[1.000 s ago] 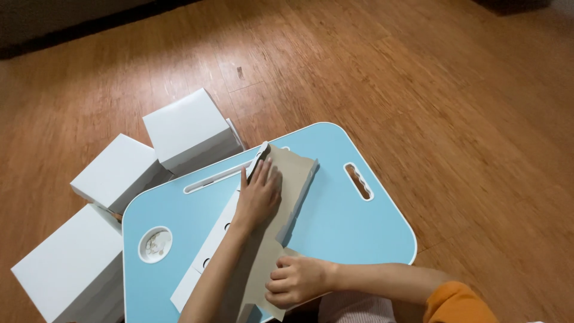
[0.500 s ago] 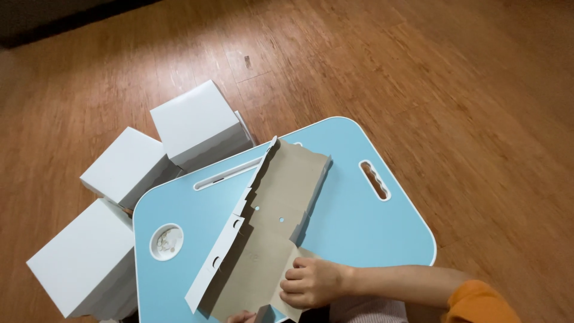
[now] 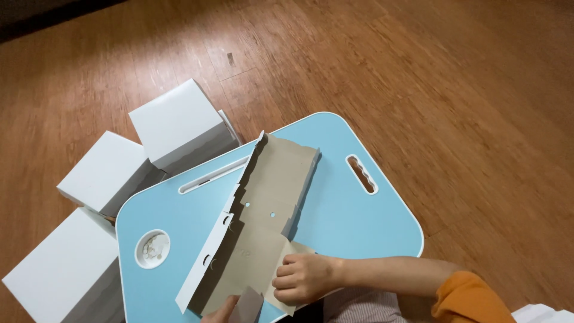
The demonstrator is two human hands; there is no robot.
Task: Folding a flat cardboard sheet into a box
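In the head view, the right hand [image 3: 303, 279] is curled shut, pinning a flap of the flat cardboard blank [image 3: 263, 221]; only fingertips of the left hand [image 3: 220, 310] are seen, grip unclear. The blank stretches away from both hands across the blue table [image 3: 347, 227]. Creases are best pressed firmly while the panel is kept pinned.

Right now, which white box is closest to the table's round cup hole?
The big white box at the bottom left, beside the cup hole. The other two boxes sit farther up the floor.
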